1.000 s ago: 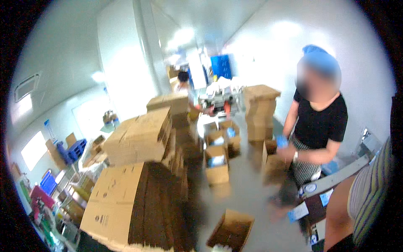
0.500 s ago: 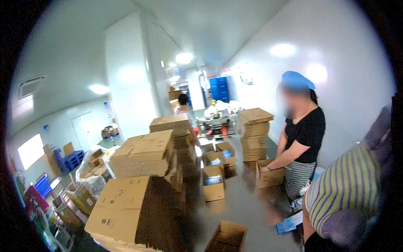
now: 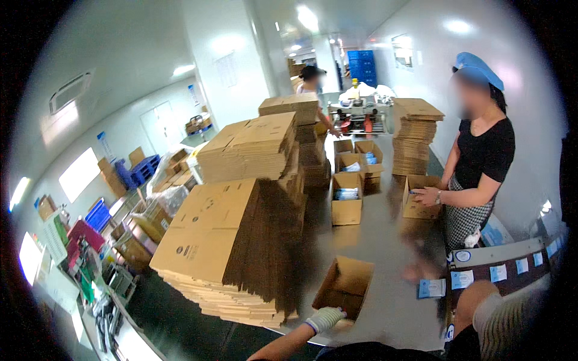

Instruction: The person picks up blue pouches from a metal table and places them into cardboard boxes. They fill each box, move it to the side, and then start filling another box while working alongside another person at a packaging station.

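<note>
Several open cardboard boxes sit on the grey table [image 3: 385,301], and the nearest one [image 3: 344,286] lies tipped toward the near edge with its brown inside bare. The left hand [image 3: 325,319], in a white knit glove, rests against that box's near lower corner, fingers curled at the edge; whether they truly grip it I cannot tell. The right hand is hidden — only a striped sleeve [image 3: 512,319] shows at the near right. To the left stands a tall stack of flattened cartons [image 3: 223,246]. Farther off, a middle box [image 3: 347,201] holds pale blue packets, and two boxes [image 3: 360,157] beyond it hold similar ones. At the right a co-worker [image 3: 478,162] has both hands at another open box [image 3: 418,195], its contents unclear.
</note>
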The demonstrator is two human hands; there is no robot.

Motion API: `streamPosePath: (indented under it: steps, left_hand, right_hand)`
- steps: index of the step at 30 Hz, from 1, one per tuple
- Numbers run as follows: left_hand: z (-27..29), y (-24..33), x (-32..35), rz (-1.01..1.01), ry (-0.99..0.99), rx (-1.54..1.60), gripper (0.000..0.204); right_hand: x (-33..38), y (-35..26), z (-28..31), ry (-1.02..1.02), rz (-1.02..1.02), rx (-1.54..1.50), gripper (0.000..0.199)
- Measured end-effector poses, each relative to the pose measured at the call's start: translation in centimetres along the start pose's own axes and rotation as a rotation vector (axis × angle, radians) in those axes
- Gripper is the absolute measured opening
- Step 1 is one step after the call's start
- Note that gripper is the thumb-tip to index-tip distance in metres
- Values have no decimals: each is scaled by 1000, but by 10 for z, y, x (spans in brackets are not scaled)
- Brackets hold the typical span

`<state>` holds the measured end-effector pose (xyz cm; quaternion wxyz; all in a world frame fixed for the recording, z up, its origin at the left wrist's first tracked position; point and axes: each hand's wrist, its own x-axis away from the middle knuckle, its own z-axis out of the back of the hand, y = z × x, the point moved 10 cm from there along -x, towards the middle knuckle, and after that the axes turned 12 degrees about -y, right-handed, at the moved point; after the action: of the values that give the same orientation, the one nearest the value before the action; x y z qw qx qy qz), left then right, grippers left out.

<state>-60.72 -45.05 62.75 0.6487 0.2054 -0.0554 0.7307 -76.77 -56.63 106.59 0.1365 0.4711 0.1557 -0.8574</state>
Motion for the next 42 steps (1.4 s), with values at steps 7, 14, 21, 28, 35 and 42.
streamPosePath:
  steps: [7,14,21,28,35,42]
  left_hand:
    - [10,23,-39,-63,-304,-98,17]
    - [27,-6,-26,-29,-126,37,20]
    - [22,1,-46,84,-203,11,26]
    - [11,-8,-49,117,-185,52,29]
    - [16,-12,-51,151,-184,80,26]
    - [7,-16,-51,137,-170,101,29]
  right_hand:
    - [20,-10,7,-38,-39,133,20]
    - [138,146,17,-5,-797,-66,15]
    - [325,258,28,-243,-1162,-3,18]
    - [408,317,-22,-725,-1266,-11,24]
    - [422,376,-64,-1194,-1092,168,32]
    - [472,403,-125,-1713,-992,214,33]
